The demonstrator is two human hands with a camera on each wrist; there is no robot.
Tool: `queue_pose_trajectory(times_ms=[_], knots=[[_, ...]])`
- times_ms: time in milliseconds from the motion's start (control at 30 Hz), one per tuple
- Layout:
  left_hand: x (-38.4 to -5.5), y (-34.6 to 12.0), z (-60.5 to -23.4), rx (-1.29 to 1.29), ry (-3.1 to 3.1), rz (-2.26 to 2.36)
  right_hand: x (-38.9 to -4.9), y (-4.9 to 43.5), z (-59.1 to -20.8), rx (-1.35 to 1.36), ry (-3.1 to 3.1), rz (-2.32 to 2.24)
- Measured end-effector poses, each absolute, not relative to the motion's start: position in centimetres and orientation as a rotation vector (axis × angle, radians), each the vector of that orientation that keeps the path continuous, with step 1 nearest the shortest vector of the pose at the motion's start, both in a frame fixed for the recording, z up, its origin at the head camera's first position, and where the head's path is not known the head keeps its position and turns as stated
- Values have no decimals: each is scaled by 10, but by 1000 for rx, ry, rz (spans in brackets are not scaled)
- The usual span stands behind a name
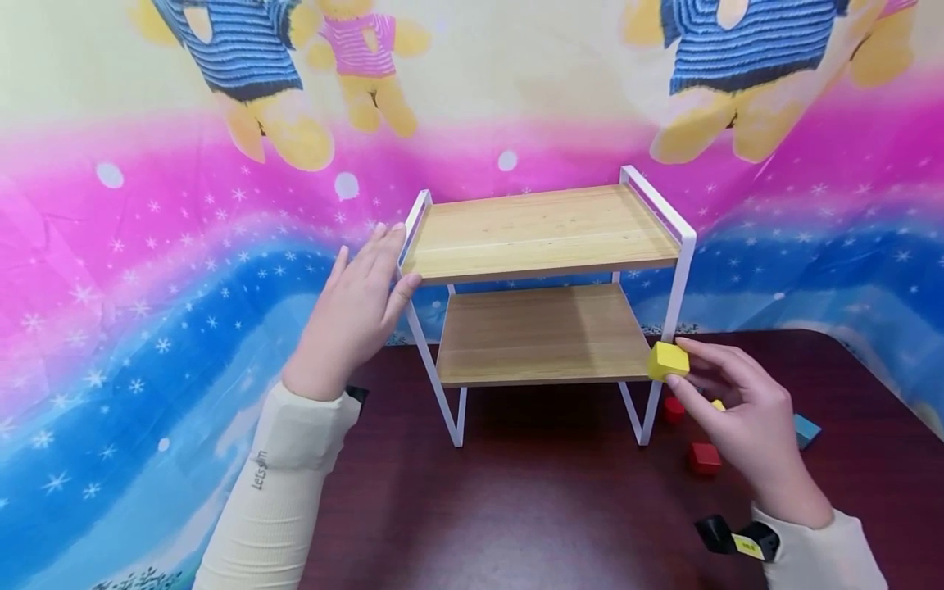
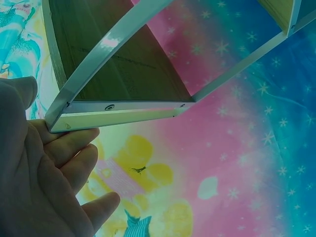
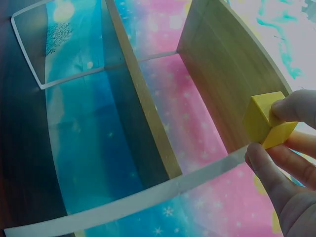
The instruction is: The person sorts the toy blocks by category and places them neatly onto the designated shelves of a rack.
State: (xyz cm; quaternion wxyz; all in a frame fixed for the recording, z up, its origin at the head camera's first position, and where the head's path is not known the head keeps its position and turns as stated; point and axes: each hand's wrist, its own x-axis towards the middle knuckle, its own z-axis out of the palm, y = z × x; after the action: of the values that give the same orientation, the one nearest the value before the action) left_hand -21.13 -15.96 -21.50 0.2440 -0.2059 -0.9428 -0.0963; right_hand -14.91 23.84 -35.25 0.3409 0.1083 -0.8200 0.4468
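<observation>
A two-tier wooden shelf with a white metal frame stands on a dark table. My left hand is at the upper left corner of the shelf, its fingers fairly straight along the frame and its thumb by the front edge of the top board. In the left wrist view, the fingers lie against the white side bar. Between thumb and fingers, my right hand pinches a yellow cube. The cube is held up in front of the right leg, around the height of the lower board.
Right of the shelf, on the dark tabletop, lie a red cube, a red rounded block, a blue block and a yellow piece partly behind my right hand. A printed cloth backdrop hangs behind.
</observation>
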Motion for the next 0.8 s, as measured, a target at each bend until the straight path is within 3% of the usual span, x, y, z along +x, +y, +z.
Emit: queue_pose_trajectory(times_ms=[800], knots=[[-211, -160, -216, -572, -2563, -280, -156, 202, -326, 394, -2033, 1247]])
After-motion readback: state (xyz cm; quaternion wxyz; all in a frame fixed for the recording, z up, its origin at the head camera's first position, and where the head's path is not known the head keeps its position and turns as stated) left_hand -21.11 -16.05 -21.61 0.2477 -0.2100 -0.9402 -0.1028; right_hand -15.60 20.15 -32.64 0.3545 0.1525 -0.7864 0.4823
